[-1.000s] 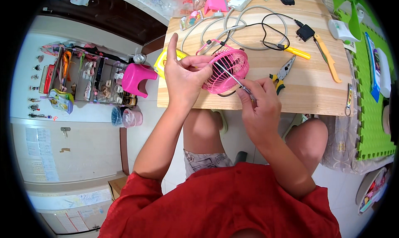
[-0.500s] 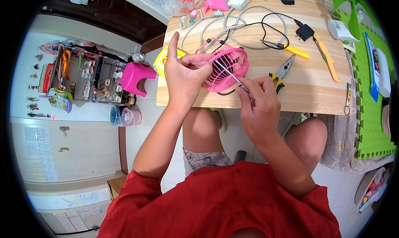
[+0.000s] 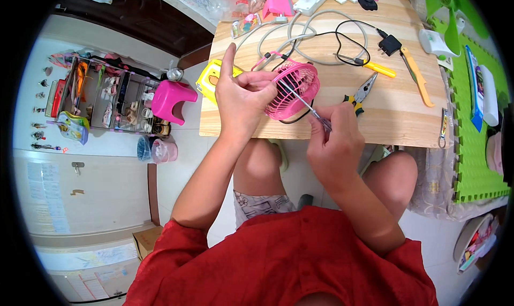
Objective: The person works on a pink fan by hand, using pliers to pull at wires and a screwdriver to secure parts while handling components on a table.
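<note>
A small pink desk fan with a round wire cage is tilted at the table's near edge. My left hand pinches the rim of its cage between thumb and fingers, with the index finger pointing up and away. My right hand is closed round the handle of a screwdriver. Its thin metal shaft slants up and left to the fan cage; I cannot make out exactly where the tip sits. Right of the fan lie pliers with yellow and black handles.
On the wooden table lie a coiled grey cable, a black plug adapter, a yellow-handled tool, an orange-yellow knife-like tool and nail clippers. A yellow pack sits left of the fan. A pink stool stands left.
My right hand has shifted slightly right and down, its fingers now curled more round the screwdriver handle. The left hand keeps its pinch on the fan. The whole view has shifted slightly.
</note>
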{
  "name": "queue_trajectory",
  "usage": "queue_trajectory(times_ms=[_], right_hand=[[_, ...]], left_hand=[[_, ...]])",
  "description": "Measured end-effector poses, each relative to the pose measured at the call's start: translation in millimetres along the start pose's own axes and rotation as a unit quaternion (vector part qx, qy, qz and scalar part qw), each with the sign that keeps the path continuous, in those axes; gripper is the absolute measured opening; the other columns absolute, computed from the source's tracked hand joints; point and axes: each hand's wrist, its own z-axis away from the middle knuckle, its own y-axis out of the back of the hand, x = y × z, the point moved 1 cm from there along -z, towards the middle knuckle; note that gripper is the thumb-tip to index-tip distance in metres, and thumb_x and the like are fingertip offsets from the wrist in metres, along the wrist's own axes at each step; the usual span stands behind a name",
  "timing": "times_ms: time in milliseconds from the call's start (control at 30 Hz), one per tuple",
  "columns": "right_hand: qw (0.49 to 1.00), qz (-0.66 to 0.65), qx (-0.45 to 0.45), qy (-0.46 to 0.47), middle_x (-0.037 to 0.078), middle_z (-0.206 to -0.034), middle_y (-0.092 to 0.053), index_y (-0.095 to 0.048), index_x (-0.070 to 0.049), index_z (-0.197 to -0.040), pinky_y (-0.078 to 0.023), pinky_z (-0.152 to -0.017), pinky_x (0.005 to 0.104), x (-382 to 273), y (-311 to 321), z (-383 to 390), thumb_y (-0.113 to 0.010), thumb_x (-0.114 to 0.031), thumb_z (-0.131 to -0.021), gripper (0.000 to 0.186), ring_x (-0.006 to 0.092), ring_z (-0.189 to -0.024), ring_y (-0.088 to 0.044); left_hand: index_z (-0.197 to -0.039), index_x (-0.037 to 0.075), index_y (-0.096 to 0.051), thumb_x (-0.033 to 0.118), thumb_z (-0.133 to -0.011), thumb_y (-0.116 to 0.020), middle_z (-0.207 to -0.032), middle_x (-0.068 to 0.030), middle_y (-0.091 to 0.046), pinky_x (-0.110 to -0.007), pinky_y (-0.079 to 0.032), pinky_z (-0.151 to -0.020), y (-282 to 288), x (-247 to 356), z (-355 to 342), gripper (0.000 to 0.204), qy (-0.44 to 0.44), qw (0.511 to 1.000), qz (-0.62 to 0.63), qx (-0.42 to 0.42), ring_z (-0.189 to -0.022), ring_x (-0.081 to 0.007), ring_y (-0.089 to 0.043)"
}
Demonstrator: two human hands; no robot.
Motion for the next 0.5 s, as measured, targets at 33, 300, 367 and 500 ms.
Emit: queue_trajectory(times_ms=[33, 300, 367, 500], right_hand=[[1.0, 0.015, -0.002, 0.01, 0.013, -0.08, -0.051, -0.057, -0.001, -0.092, -0.045, -0.057, 0.0385, 0, 1, 0, -0.064, -0.003, -0.077, 0.017, 0.0315, -0.071, -0.056], [0.997, 0.06, 0.0, 0.038, 0.01, -0.076, -0.054, -0.058, -0.003, -0.091, -0.046, -0.055, 0.0383, 1, 0, 2, -0.066, -0.008, -0.079, 0.016, 0.0313, -0.067, -0.058], [0.999, 0.018, -0.025, -0.026, 0.011, -0.076, -0.056, -0.057, -0.002, -0.09, -0.046, -0.056, 0.0394, -1, 0, 2, -0.065, -0.007, -0.08, 0.013, 0.0329, -0.067, -0.058], [0.999, 0.022, 0.005, -0.05, 0.012, -0.077, -0.058, -0.056, -0.003, -0.089, -0.046, -0.056, 0.0405, -14, 2, -1, -0.063, -0.008, -0.083, 0.01, 0.0338, -0.066, -0.058]], left_hand=[[-0.141, -0.012, -0.014, -0.004, -0.069, -0.067, -0.084, -0.0147, -0.069, -0.022, -0.051, -0.068, -1, 0, 1, 0.09, -0.005, 1.0, 0.001, 0.001, -0.069, -0.0108, -0.063], [-0.139, -0.013, -0.017, -0.004, -0.068, -0.068, -0.085, -0.0142, -0.07, -0.022, -0.051, -0.068, 2, -9, 0, 0.089, -0.024, 1.0, 0.0, -0.009, -0.07, -0.0104, -0.064], [-0.14, -0.013, -0.016, -0.004, -0.068, -0.068, -0.085, -0.0138, -0.07, -0.022, -0.051, -0.069, 2, -8, -1, 0.089, -0.025, 0.999, -0.026, -0.014, -0.07, -0.0103, -0.064], [-0.139, -0.013, -0.017, -0.004, -0.068, -0.068, -0.085, -0.0136, -0.07, -0.022, -0.051, -0.068, 3, -10, -2, 0.088, -0.027, 0.999, -0.014, -0.016, -0.07, -0.0099, -0.064]])
